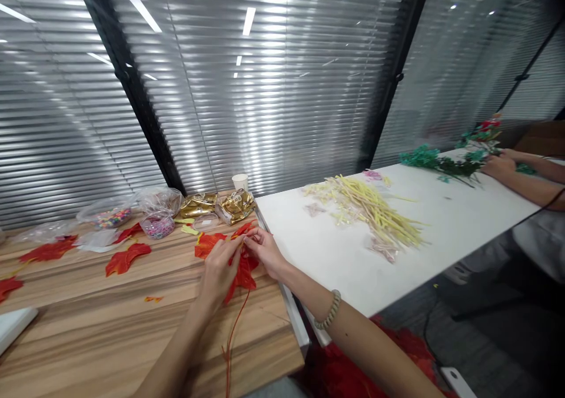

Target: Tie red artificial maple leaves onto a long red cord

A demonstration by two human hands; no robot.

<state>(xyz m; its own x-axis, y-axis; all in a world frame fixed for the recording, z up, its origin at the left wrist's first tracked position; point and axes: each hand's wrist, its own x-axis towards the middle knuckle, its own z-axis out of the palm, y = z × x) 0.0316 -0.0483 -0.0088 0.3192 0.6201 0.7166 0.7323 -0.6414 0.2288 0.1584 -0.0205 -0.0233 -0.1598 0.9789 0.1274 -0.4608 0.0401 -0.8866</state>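
Hands met over the wooden surface [110, 321]: left hand [219, 271] and right hand [263, 251] both pinched a red artificial maple leaf [242, 274], its wire stem [232, 339] trailing down.

Matt cloth leaf [241, 268] — grained wood table [110, 327]

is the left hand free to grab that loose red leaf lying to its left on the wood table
Probably not yet: the left hand is pinching the red leaf spray together with the right hand. The loose red leaf lies unobstructed.
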